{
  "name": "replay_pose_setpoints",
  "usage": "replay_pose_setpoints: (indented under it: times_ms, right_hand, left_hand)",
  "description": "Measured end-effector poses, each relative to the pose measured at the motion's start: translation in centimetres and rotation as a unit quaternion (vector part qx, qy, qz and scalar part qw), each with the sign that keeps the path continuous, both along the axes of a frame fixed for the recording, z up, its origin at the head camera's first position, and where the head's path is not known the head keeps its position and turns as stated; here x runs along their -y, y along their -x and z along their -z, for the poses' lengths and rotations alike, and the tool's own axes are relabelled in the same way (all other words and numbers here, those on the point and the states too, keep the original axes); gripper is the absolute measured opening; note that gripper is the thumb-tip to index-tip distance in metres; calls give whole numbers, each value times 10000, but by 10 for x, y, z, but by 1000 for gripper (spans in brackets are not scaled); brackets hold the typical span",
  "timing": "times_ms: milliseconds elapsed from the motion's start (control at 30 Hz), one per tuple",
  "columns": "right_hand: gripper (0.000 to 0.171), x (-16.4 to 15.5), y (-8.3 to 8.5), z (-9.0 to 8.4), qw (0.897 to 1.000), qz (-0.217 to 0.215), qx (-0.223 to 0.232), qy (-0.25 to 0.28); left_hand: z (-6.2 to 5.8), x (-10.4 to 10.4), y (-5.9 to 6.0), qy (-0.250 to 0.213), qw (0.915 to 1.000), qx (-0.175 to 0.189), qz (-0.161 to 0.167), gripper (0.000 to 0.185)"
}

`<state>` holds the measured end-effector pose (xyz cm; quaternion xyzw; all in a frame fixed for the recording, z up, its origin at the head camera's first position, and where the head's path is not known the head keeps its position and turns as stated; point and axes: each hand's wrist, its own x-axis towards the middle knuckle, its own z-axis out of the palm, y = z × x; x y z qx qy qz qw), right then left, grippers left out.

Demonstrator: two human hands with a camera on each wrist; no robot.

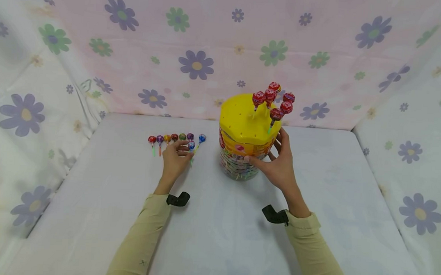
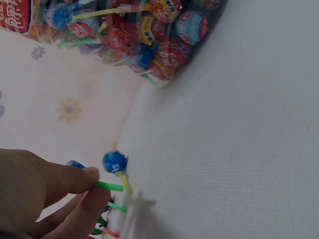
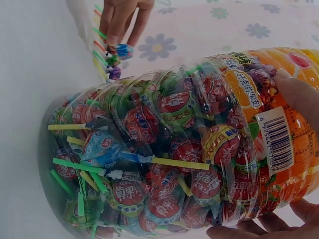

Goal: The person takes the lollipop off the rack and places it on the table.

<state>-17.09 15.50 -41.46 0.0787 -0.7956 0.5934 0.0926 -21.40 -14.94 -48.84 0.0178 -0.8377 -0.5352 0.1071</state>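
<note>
The left hand rests on the white worktop at the right end of a row of lollipops, its fingers pinched together on the green stick of a blue lollipop, while another blue lollipop lies just beside the fingertips. The right hand grips the side of the clear lollipop jar, thumb and fingers curled round its wall just below the yellow lid. Red lollipops stand upright in the lid's holes, above that hand.
</note>
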Motion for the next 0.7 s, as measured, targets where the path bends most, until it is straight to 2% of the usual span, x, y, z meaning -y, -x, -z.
replay_pose_setpoints:
  times_ms: [133, 333, 700]
  right_hand:
    - [100, 0, 0, 0, 10000, 14, 59, 5]
    - [99, 0, 0, 1, 10000, 38, 65, -19]
    - [102, 0, 0, 2, 10000, 64, 20, -42]
  left_hand:
    - [5, 0, 4, 123, 9995, 278, -34, 40]
    - [12, 0, 7, 332, 9984, 461, 32, 38]
    - [16, 0, 4, 546, 9978, 388, 34, 41]
